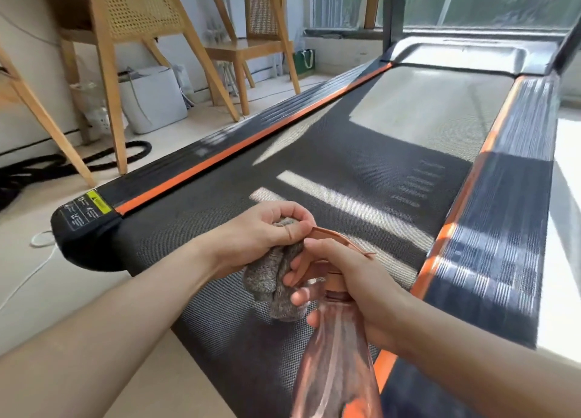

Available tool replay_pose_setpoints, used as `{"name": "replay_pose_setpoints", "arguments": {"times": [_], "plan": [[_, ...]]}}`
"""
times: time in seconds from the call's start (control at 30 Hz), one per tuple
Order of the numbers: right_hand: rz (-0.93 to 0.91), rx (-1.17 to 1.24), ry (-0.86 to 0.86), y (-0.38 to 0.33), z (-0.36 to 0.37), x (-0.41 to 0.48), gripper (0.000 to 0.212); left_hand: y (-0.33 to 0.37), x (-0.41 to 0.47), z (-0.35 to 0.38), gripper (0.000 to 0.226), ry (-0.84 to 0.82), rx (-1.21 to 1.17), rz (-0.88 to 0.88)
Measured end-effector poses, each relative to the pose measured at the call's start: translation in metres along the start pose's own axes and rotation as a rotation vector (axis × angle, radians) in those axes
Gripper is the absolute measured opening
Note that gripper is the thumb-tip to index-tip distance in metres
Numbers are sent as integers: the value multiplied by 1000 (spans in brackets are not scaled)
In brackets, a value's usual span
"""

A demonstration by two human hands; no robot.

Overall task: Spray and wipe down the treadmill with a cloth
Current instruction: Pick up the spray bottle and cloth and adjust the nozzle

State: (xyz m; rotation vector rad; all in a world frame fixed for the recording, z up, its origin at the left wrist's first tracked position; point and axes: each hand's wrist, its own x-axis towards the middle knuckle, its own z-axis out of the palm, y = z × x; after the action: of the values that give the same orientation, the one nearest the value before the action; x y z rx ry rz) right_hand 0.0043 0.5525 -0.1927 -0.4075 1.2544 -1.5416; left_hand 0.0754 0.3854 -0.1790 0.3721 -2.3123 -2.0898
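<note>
Grey knitted cloth: bunched in my left hand, fingers curled tight, held at the nozzle, likely to take spray. Pink spray bottle: right hand clamped round its neck, above the treadmill belt.

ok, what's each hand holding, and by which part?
Left hand grips the grey cloth by its bunched upper end. Right hand holds the pink spray bottle around its neck, just under the spray head.

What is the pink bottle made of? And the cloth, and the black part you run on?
The bottle looks like clear pinkish plastic: you can see through it. The cloth seems soft grey knit fabric: it bunches and looks nubby. The belt looks matte black, probably rubbery, with a fine dotted texture.
</note>
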Motion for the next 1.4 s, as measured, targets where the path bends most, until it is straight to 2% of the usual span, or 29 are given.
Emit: {"name": "replay_pose_setpoints", "arguments": {"times": [0.17, 0.23, 0.47, 0.8, 0.9, 1.07, 1.23, 1.33, 1.4], "plan": [[134, -12, 299, -1, -18, 10, 30, -16, 9, -10, 13, 420, 231, -9], [172, 28, 359, 0, -27, 12, 32, -21, 10, -19, 15, 474, 252, -23], [176, 32, 449, 3, -47, 12, 37, -27, 16, -12, 18, 360, 286, -46], [104, 61, 397, 1, -41, 1, 32, -34, 37, 26, 18, 182, 307, 30], [83, 35, 330, -1, -37, -3, 38, -29, 47, 38, 19, 168, 278, 58], [54, -3, 199, -1, -36, -10, 47, -18, 49, 48, 38, -68, 66, 69], [56, -26, 163, 0, -44, -17, 51, -15, 56, 56, 44, -3, 337, 95], [53, -66, 172, -3, -43, -19, 58, -11, 57, 62, 64, -82, 287, 70], [48, -58, 192, -4, -45, -21, 61, -10, 60, 61, 65, -96, 233, 68]]}}
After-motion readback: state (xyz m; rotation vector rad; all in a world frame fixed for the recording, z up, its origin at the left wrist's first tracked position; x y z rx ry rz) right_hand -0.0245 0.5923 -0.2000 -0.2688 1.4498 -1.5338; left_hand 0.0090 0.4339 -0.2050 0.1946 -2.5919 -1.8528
